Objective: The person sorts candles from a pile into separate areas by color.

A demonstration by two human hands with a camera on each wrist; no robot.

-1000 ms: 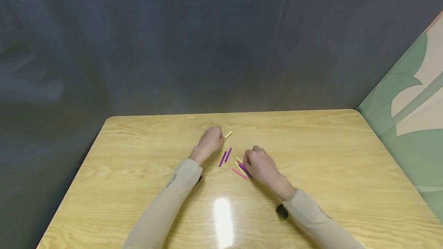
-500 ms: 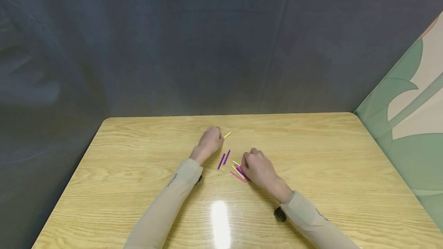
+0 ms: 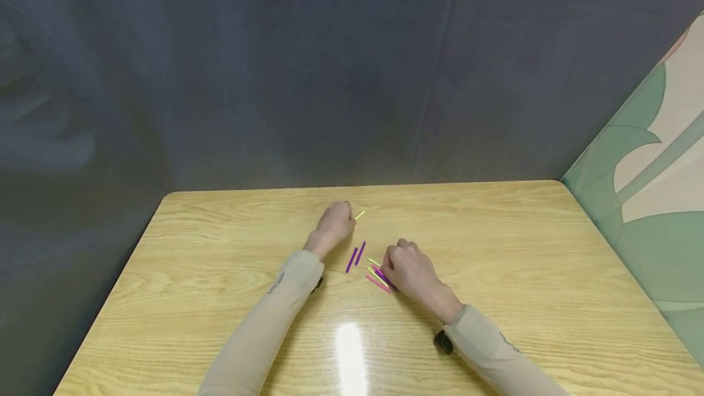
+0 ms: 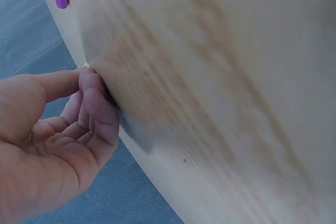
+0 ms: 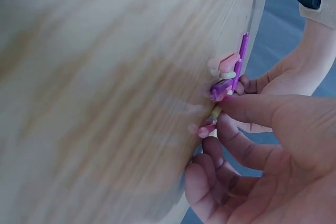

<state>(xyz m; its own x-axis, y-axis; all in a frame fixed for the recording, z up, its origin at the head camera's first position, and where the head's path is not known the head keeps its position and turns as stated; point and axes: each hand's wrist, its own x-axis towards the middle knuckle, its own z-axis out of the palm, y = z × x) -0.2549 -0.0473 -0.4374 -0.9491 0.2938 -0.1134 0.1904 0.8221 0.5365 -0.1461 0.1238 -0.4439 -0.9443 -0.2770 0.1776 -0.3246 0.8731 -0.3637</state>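
Toward the back of the table, my left hand (image 3: pixel 334 223) pinches a thin yellow stick (image 3: pixel 360 215) between thumb and forefinger; only a pale tip shows past the fingertips in the left wrist view. Two purple sticks (image 3: pixel 352 260) lie side by side, slanted, between the hands. My right hand (image 3: pixel 412 271) is at the right end of a loose bunch of yellow, pink and purple sticks (image 3: pixel 377 284). In the right wrist view, its thumb and forefinger close around the end of a yellowish stick (image 5: pixel 216 112), with pink and purple ends beside them. My hand covers part of the bunch.
The wooden table (image 3: pixel 247 231) carries a bright reflection near its front. A dark curtain (image 3: pixel 308 78) hangs behind and to the left. At the right stands a green and cream patterned panel (image 3: pixel 654 200). A black strap piece (image 3: pixel 443 342) sits under my right cuff.
The head view has shifted slightly, so the table and sticks appear a little lower. Both hands stay in nearly the same places, with the same grips.
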